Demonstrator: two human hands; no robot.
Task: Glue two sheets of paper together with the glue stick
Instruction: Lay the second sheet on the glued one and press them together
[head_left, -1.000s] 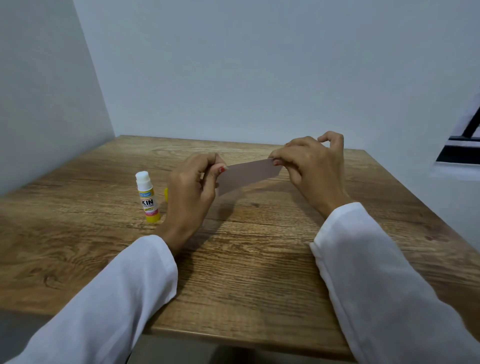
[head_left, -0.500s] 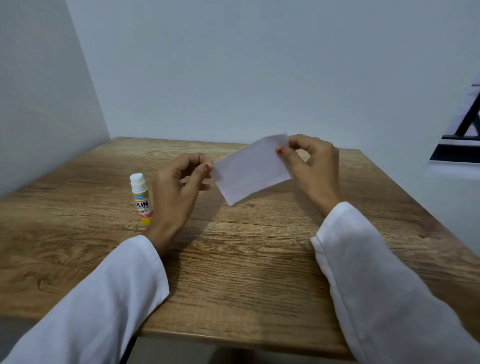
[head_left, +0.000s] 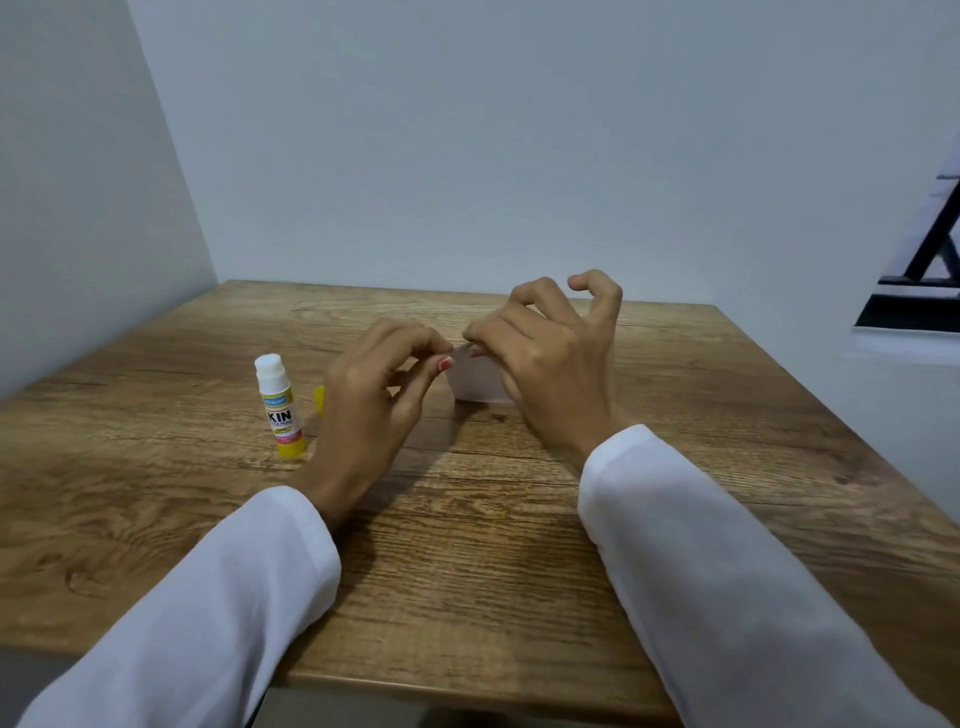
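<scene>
Hands (head_left: 374, 384) (head_left: 545, 358) pinch thin white paper (head_left: 475, 382) above grainy wooden table (head_left: 467, 571).

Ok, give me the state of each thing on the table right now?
glue stick: upright, uncapped, white glue exposed, untouched.
yellow cap: off, on the table behind the left hand.
paper: pinched at its top edge by both hands, hanging down.
left hand: pinching the paper.
right hand: pinching the paper.
</scene>
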